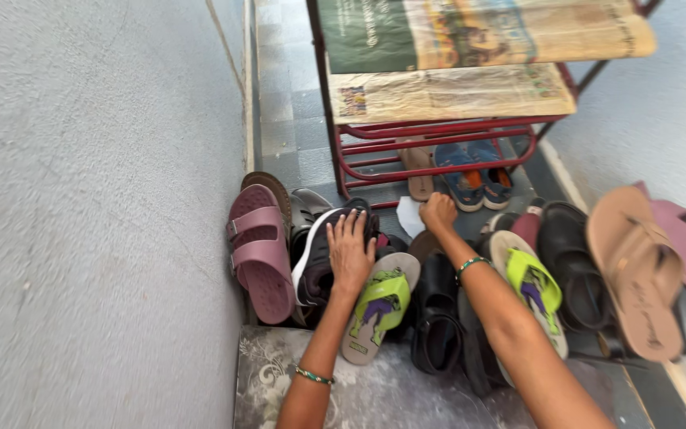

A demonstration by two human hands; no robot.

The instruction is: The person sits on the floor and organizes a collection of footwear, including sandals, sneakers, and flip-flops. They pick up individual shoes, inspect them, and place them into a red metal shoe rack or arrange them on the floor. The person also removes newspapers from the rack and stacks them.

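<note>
So the dark red metal shoe rack [430,147] is barely filled: its upper shelves carry only spread newspaper sheets [454,91], and the bottom rung holds one tan flat sandal [419,171] and a pair of blue canvas shoes with orange lining [474,175]. Everything else sits in a heap on the grey floor [295,119] at the rack's front edge, so I'd say most of the sorting is left.

Biggest in the pile: a tan strappy sandal [637,270] at the right edge, a mauve two-strap rubber sandal [260,246] against the wall [97,214], black leather shoes [577,270], then two bright green cartoon-print flip-flops [379,306] (kid-sized, by the look).

Both arms reach forward, bangles on the wrists. The left hand [350,250] lies flat, fingers spread, pressed on a black sneaker with a white sole edge [319,254] in the middle of the heap, not clamped round it. The right hand [438,210] is curled closed just below the rack's bottom rung; what it pinches, I can't tell.
</note>
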